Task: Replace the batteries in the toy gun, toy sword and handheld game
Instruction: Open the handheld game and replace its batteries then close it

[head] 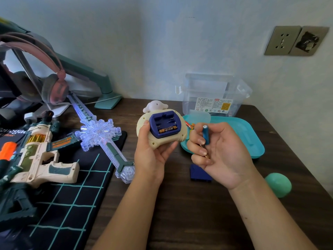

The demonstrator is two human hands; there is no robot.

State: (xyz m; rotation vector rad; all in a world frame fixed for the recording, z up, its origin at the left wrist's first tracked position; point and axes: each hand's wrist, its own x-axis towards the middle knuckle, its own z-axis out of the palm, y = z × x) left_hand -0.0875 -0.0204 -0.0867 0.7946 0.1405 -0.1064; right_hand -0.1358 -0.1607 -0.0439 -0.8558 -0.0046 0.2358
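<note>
My left hand (151, 156) grips the cream handheld game (144, 123) back side up. Its blue battery bay is uncovered, with one black-and-gold battery (168, 129) in the nearest slot and the other slots bare. My right hand (214, 152) pinches a blue battery (205, 133) upright just right of the game, and another battery lies in its curled fingers. The blue bay cover (197, 173) lies on the table under that hand. The clear lit toy sword (100, 131) and the cream-and-green toy gun (36, 154) lie at the left.
A teal tray (252, 136) with small items stands behind my right hand, a clear plastic box (214, 95) behind it. A green ball (278, 184) sits at the right. A black grid mat (72, 195), headphones (52, 87) and a desk-lamp base (108, 101) fill the left.
</note>
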